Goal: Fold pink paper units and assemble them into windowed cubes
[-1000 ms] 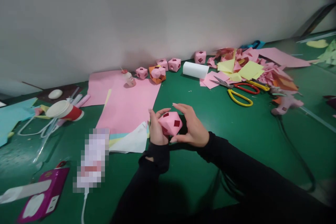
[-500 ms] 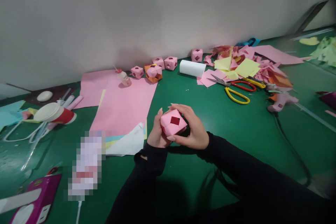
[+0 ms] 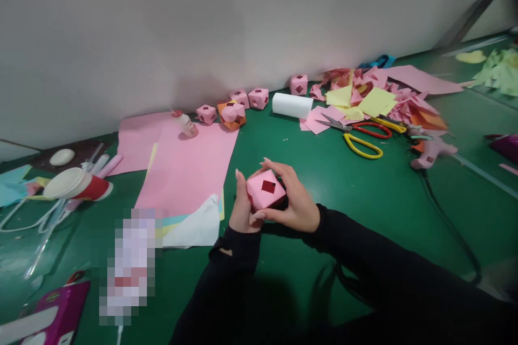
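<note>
Between my two hands is a folded pink paper box (image 3: 261, 197), many-sided, with a dark red diamond-shaped opening on the face turned up. My left hand (image 3: 242, 207) cups it from the left and below, thumb raised along its side. From the right, my right hand (image 3: 297, 202) grips it with the thumb at the near edge and the fingers over the far edge. The box's underside is hidden by my hands. It is held above the green table (image 3: 259, 145), to the right of the pink paper sheets (image 3: 194, 167).
Scissors (image 3: 356, 132), a white roll (image 3: 292, 105) and paper scraps (image 3: 378, 99) lie at the back right, near a pink glue gun (image 3: 433, 151) with its cord. Similar paper boxes (image 3: 258, 98) line the wall. At left are a paper cup (image 3: 76, 183) and a small bottle (image 3: 187, 125).
The view has shifted slightly, so most things on the table sit a little further left. My left thumb has lifted away from the box's side; both hands still hold it.
</note>
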Motion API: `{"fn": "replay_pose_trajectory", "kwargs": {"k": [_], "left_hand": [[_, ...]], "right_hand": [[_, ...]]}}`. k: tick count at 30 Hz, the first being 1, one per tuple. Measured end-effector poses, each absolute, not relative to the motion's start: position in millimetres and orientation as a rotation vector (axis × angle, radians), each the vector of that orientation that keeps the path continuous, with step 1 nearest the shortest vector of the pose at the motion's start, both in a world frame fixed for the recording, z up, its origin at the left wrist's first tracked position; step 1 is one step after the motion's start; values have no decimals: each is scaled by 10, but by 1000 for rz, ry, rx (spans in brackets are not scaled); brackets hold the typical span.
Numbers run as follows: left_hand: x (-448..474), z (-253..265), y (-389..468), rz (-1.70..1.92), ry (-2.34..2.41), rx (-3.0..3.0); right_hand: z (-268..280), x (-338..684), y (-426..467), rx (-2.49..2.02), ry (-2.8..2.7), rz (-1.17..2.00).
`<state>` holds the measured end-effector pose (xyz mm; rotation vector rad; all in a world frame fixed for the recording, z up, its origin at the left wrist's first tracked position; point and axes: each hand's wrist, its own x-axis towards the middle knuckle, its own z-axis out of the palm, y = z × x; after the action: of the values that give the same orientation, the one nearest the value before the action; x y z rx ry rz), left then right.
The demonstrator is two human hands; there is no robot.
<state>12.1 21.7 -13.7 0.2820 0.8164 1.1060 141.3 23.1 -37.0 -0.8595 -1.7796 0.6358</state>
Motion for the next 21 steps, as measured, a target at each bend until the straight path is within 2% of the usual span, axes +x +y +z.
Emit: {"fn": "replay_pose_trajectory", "kwargs": {"k": [8,13,21], "left_hand": [[85,-111,246,1169,824,219],[-49,-89,266,997,748,145],[-54,-174,271,846,694,234]], "right_hand": [[-420,1420,244,-929,-1717,809],[-390,1453,247,-793,-1716,894],[-354,1463,275,-664,-1740,797]]}}
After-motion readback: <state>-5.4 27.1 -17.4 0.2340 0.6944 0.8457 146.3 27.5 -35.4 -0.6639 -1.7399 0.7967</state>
